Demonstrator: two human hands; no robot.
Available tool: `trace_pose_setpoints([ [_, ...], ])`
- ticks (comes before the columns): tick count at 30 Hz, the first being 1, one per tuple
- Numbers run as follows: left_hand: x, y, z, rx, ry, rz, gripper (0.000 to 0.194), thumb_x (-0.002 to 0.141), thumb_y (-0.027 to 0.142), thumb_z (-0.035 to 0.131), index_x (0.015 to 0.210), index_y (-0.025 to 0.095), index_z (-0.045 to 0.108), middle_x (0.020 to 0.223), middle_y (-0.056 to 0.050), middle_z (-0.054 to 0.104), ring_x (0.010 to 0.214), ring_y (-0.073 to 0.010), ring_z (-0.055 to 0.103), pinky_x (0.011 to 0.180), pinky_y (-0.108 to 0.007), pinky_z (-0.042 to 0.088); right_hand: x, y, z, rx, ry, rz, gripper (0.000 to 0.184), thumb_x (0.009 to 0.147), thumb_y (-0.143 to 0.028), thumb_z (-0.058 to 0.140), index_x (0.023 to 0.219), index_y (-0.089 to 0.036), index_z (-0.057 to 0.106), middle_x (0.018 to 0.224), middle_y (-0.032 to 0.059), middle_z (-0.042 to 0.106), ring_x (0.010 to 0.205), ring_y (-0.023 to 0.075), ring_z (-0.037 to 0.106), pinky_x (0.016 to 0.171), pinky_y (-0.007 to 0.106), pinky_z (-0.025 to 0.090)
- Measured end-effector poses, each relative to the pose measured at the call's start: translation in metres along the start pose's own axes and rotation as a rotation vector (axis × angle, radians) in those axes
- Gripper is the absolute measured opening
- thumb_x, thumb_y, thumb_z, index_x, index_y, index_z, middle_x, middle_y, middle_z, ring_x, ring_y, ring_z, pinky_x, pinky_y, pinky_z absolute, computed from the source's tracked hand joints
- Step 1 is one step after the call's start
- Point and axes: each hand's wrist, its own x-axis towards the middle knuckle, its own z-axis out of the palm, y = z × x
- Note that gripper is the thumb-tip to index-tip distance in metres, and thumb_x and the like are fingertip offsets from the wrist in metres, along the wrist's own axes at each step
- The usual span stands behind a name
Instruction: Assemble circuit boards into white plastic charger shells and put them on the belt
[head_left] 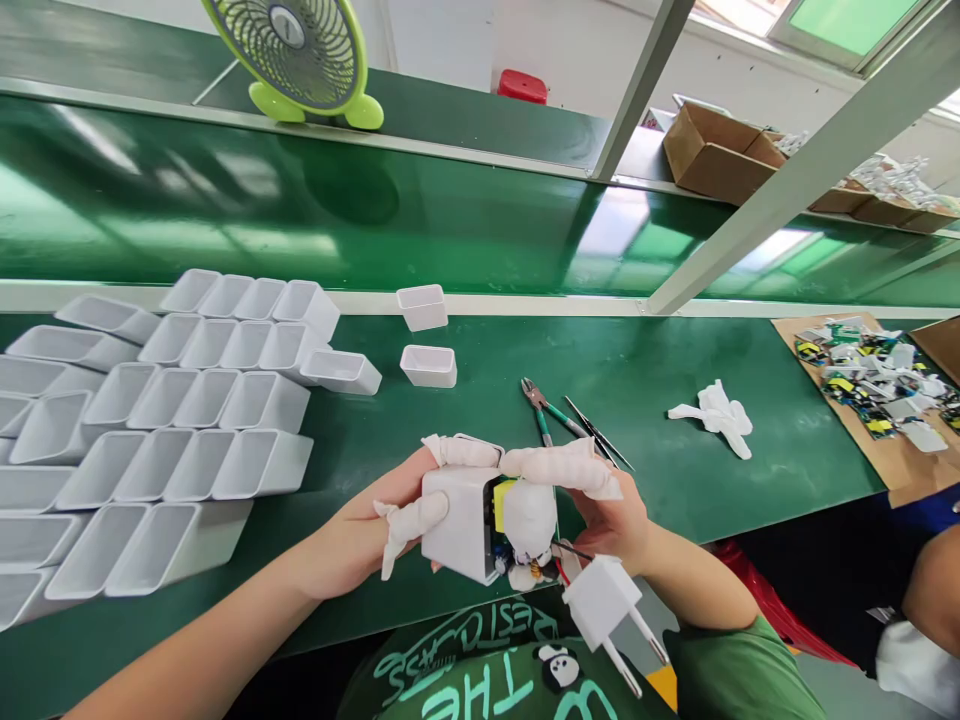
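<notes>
Sitting between the two hands, one white box (459,522) is facing right with its open end, just above the front edge of the surface (637,370). The left hand (367,530) is gripping the box, its fingers (424,515) closing on the top and near side. The right hand (619,520) is gripping one bundle of parts (529,520), its fingers (555,465) bending over the top. The bundle is poking out of the box's open end and is showing one yellow piece (501,505). One white plug (602,600) with two metal pins is hanging past the front edge. White covers are wrapping some fingertips on both hands.

Just past the right hand, one pair of cutters (537,398) and one pair of tweezers (600,432) are lying close together. Two small boxes, one far (422,308) and one near (428,367), are standing apart by the back edge. Many more boxes (262,400) are crowding the left side; four are making the back row, but the picture's edge is cutting some off. Green room is stretching from the tools to one crumpled white thing (718,415). Farther right, a heap of boards (874,380) is covering brown cardboard (911,480), too mixed to count.
</notes>
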Motion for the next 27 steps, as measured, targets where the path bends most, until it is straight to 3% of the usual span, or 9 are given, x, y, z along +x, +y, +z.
trace_pose_setpoints([
  [4,0.0,0.0,0.0,0.033,0.024,-0.013,0.052,0.097,0.053,0.06,0.144,0.033,0.053,0.105,-0.004,0.065,0.079,-0.0145,0.059,0.067,-0.024,0.056,0.009,-0.006,-0.002,0.052,0.068,-0.086,0.081,0.08,-0.032,0.082,0.152,-0.032,0.045,0.126,0.0096,0.073,0.117,0.0292,0.07,0.102,0.041,0.058],
  [15,-0.002,-0.001,0.002,0.049,0.036,-0.006,0.054,0.098,0.051,0.057,0.146,0.029,0.05,0.112,-0.006,0.063,0.075,-0.0138,0.054,0.067,-0.025,0.053,0.007,-0.009,-0.002,0.05,0.047,-0.06,0.07,0.083,-0.03,0.079,0.146,-0.029,0.051,0.13,0.0123,0.071,0.122,0.0318,0.068,0.103,0.046,0.059],
  [23,-0.001,-0.004,0.003,0.015,0.046,-0.003,0.054,0.098,0.052,0.058,0.147,0.031,0.051,0.105,-0.004,0.065,0.078,-0.0149,0.058,0.068,-0.025,0.054,0.016,-0.018,-0.005,0.028,0.03,-0.093,0.063,0.092,-0.034,0.07,0.15,-0.029,0.046,0.131,0.0127,0.071,0.126,0.0302,0.066,0.105,0.044,0.058],
  [27,-0.003,-0.008,0.002,0.025,0.05,-0.011,0.055,0.097,0.054,0.058,0.146,0.029,0.052,0.11,-0.006,0.066,0.079,-0.0164,0.062,0.066,-0.024,0.054,0.023,-0.028,-0.01,-0.088,0.029,-0.184,0.058,0.099,-0.033,0.061,0.153,-0.024,0.042,0.128,0.0152,0.072,0.122,0.0288,0.069,0.1,0.04,0.062],
])
